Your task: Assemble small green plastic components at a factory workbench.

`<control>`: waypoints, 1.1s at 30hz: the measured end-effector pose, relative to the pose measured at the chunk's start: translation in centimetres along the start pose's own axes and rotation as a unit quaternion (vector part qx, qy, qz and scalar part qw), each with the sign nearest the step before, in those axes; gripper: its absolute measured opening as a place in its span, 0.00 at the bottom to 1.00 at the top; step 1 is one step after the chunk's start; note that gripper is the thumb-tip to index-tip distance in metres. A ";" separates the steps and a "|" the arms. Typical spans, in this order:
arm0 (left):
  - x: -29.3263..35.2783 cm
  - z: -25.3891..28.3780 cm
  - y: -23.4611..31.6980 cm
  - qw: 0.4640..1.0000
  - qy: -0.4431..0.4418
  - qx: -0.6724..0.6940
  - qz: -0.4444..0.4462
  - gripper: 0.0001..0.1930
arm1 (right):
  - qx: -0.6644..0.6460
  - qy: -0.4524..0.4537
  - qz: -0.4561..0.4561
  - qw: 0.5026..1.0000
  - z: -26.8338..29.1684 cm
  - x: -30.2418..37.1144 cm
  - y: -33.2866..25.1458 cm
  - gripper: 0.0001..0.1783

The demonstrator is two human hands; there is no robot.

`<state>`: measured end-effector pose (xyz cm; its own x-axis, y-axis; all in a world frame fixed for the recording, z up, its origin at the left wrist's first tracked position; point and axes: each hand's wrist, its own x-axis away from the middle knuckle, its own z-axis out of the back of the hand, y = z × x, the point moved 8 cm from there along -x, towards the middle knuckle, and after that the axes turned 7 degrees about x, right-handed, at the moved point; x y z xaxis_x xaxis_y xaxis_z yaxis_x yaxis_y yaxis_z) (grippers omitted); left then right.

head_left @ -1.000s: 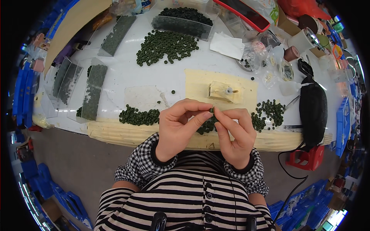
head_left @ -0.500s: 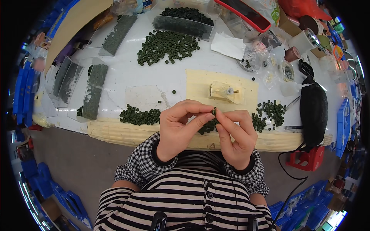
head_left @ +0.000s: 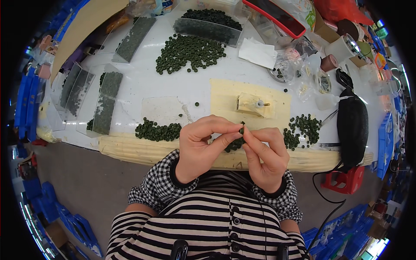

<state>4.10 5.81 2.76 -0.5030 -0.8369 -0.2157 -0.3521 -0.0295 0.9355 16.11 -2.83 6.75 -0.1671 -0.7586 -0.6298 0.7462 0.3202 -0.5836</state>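
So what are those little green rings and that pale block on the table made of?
The green rings look like hard moulded material, perhaps plastic or coated ferrite: matte, uniformly dark green, identical in shape. The pale block looks like unfinished wood, cream and dull, with a shiny, probably metal pin. The black pouch looks like soft fabric.

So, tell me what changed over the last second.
Hardly anything. The left hand and right hand stay pinched together on a small dark green ring above the table edge. The green piles and trays lie as before.
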 end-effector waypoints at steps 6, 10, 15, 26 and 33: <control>0.1 0.2 -0.2 1.000 0.005 0.002 0.010 0.10 | 0.006 -0.005 0.005 1.000 0.1 -0.2 -0.1 0.20; 0.1 0.2 -0.2 1.000 0.009 0.014 0.012 0.10 | -0.004 0.007 -0.008 1.000 0.3 0.0 0.1 0.20; 0.1 0.2 -0.2 1.000 0.003 0.006 0.012 0.09 | -0.013 0.004 -0.007 1.000 0.2 0.1 0.2 0.20; 0.1 0.1 0.0 1.000 -0.005 -0.012 -0.005 0.09 | -0.037 -0.001 -0.020 0.999 0.0 0.3 0.3 0.21; 0.2 0.1 -0.2 1.000 -0.013 -0.001 0.014 0.09 | -0.057 -0.008 -0.029 0.998 -0.1 0.6 0.4 0.21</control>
<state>4.01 5.69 2.55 -0.5326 -0.8233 -0.1963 -0.3363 -0.0070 0.9417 16.27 -3.10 6.06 -0.1968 -0.7865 -0.5854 0.6570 0.3374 -0.6741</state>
